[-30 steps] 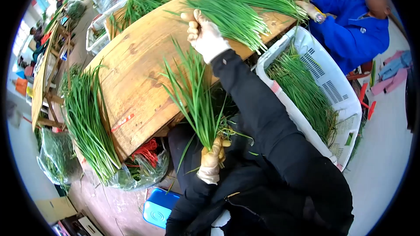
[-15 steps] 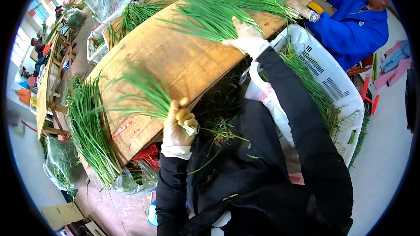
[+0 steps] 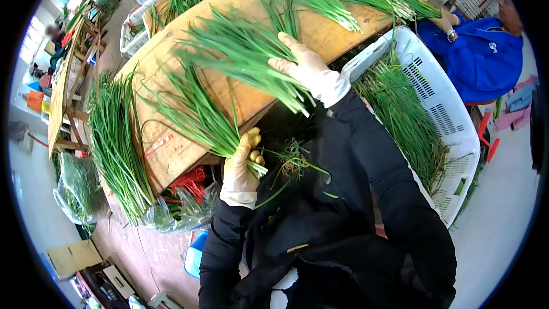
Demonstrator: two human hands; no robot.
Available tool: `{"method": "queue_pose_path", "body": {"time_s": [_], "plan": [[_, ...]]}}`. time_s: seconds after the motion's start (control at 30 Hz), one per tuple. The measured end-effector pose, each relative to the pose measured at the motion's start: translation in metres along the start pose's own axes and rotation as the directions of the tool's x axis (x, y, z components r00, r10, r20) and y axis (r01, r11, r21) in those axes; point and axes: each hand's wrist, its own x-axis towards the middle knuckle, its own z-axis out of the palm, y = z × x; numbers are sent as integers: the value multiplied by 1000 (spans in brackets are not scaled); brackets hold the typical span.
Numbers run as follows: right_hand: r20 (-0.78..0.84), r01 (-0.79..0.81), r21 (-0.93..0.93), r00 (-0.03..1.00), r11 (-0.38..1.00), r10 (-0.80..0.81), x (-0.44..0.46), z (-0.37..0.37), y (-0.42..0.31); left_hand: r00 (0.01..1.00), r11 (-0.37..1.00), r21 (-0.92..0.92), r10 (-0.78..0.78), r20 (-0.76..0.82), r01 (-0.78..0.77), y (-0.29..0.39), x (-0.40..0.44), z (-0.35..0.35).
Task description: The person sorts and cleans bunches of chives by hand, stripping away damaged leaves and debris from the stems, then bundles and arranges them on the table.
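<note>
My left hand (image 3: 243,163), in a pale glove with yellowish fingers, is closed round the white ends of a bunch of long green stalks (image 3: 200,114); their leaves fan out over the wooden table (image 3: 154,94). My right hand (image 3: 309,68), gloved too, has its fingers apart and lies against the white ends of a second, looser bunch (image 3: 246,57) near the table's edge. Whether its thumb grips any stalks is hard to see. Another pile of stalks (image 3: 329,6) lies farther back on the table, and a large bundle (image 3: 119,146) lies at its left end.
A white crate (image 3: 434,103) with green stalks stands at my right. Beyond it sits a person in blue (image 3: 480,60), hands near the table's far end. Plastic bags (image 3: 77,186), red ties (image 3: 191,183) and a blue container (image 3: 195,254) are at the lower left.
My right hand has drawn a bunch from the far pile back toward me and left. My left hand's bunch now spreads lower over the table. The person in blue has shifted right in view.
</note>
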Motion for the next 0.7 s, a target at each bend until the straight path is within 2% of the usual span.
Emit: {"method": "queue_pose_path", "body": {"time_s": [0.03, 0.07, 0.13, 0.17, 0.2, 0.27, 0.33, 0.37, 0.4, 0.47, 0.5, 0.53, 0.57, 0.63, 0.67, 0.7], "plan": [[-23, 115, 154, 993, 981, -112, -1, 3, 9, 999, 999, 31, 17, -27, -16, -1, -1, 2], [-15, 107, 116, 994, 987, -106, -9, -8, -2, 998, 998, 61, 36, -49, -33, -1, -1, 5], [1, -6, 108, 1000, 994, 6, -20, -22, -3, 996, 993, 89, 78, -49, -73, -6, 4, -2], [-101, 79, -124, 991, 989, -92, -20, -24, 7, 993, 987, 122, 113, -39, -108, -8, 7, -4], [-116, 71, -156, 989, 985, -89, -21, -27, 14, 991, 983, 140, 123, -50, -115, -8, 10, 0], [-14, -85, -8, 996, 996, 85, -23, -24, 23, 991, 988, 88, 132, -30, -129, -15, 21, 8], [-12, 150, -304, 987, 941, -161, -30, -6, 24, 989, 989, 17, 145, -44, -144, -26, 40, 7], [33, 85, -392, 996, 916, -79, -36, 2, 13, 989, 990, 7, 142, -48, -142, -27, 46, 15], [66, 64, -316, 997, 947, -46, -40, 7, 3, 989, 990, -5, 140, -51, -140, -27, 52, 23], [44, 97, -212, 995, 972, -89, -44, 24, 1, 989, 989, -57, 134, -63, -138, -30, 61, 26], [-42, 271, -173, 959, 947, -282, -44, 25, 2, 995, 995, -40, 89, -51, -91, -29, 60, 21], [-59, 174, -167, 981, 970, -186, -43, 19, 4, 998, 999, -22, 44, -40, -45, -26, 56, 15], [-115, 206, -142, 968, 968, -223, -40, 11, 7, 998, 998, 3, 61, 25, -61, -26, 48, 9], [-172, 277, -29, 945, 960, -278, -37, -6, 13, 996, 989, 122, 83, 11, -84, -24, 26, 1], [-39, 151, -255, 985, 955, -166, -36, -17, 18, 995, 980, 171, 98, 21, -100, -23, 16, -2], [-81, 161, -504, 969, 849, -232, -36, -19, 28, 987, 974, 194, 89, 134, -114, -22, 11, -11]]}}
